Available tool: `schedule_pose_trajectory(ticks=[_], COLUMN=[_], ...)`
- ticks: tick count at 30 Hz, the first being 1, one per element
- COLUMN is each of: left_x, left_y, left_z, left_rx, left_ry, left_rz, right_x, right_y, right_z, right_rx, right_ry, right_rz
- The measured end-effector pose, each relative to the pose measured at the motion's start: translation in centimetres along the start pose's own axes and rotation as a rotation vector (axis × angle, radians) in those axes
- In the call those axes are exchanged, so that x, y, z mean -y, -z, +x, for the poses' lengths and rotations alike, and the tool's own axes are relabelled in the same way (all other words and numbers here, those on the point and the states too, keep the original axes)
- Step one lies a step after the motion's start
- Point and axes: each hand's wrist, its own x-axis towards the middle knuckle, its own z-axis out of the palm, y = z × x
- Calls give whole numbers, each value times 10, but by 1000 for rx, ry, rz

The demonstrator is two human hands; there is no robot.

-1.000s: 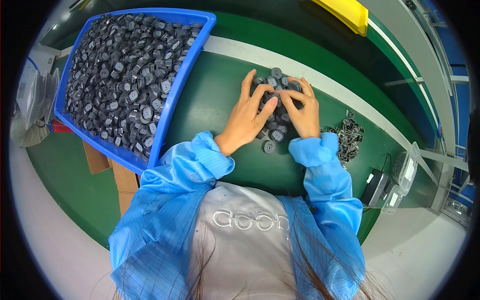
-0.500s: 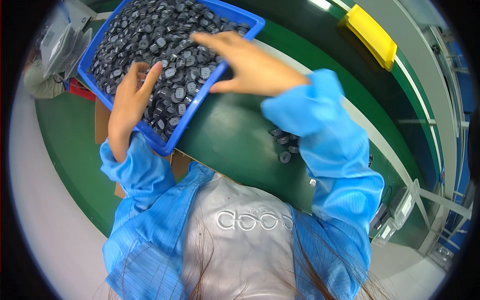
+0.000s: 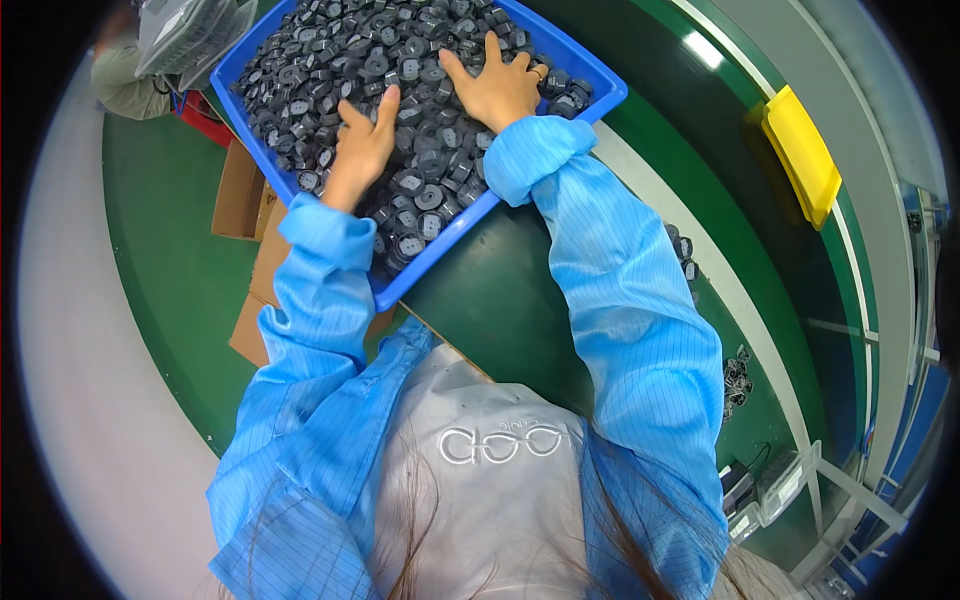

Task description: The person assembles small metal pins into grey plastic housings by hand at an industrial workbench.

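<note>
Many small dark grey, round-bodied plastic parts point(image 3: 410, 70) fill a blue tray point(image 3: 440, 262) on the green table. My left hand point(image 3: 362, 152) rests on the near left part of the heap, its thumb and forefinger apart. Farther right, my right hand point(image 3: 497, 92) lies over the heap near the tray's right side, fingers spread and a ring on one of them. Some of the left hand's fingertips are hidden, and I see no part gripped in either hand.
Loose dark parts point(image 3: 682, 250) lie on the table beyond my right sleeve, with a small pile point(image 3: 737, 382) nearer me. A yellow bin point(image 3: 803, 158) stands at the far right. Cardboard boxes point(image 3: 240, 195) sit below the tray's left side. Clear plastic boxes point(image 3: 785, 485) are at the lower right.
My right hand has come from above the tray's right rim down onto the parts. The left hand is lower on the heap. In the picture, the tray has shifted right.
</note>
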Motion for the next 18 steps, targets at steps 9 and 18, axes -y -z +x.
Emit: schedule_pose_trajectory(ticks=[9, 18], left_x=[-14, -4], left_y=[-9, -21], left_z=[-1, 2], left_rx=[7, -73], left_ry=[98, -35], left_rz=[-271, -172], right_x=[-9, 11], right_y=[4, -18], right_z=[6, 9], right_rx=[-9, -217], right_ry=[36, -155], right_rz=[23, 371])
